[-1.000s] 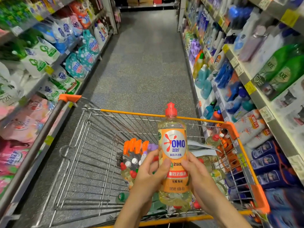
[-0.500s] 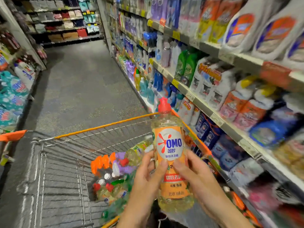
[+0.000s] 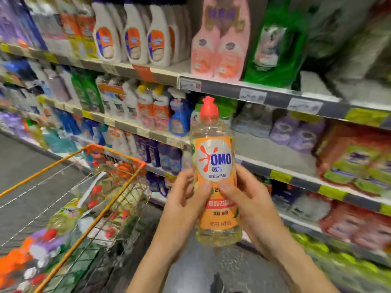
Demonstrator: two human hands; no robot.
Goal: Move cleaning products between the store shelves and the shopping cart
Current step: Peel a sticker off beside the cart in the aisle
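Store shelves of blurred cleaning products stand behind the OMO dish detergent bottle, which is upright, red cap on top, label facing the camera. Left hand and right hand grip it from either side, forearms rising from below, thumbs pressed on the label. Left of the bottle, the orange-rimmed shopping cart holds other bottles
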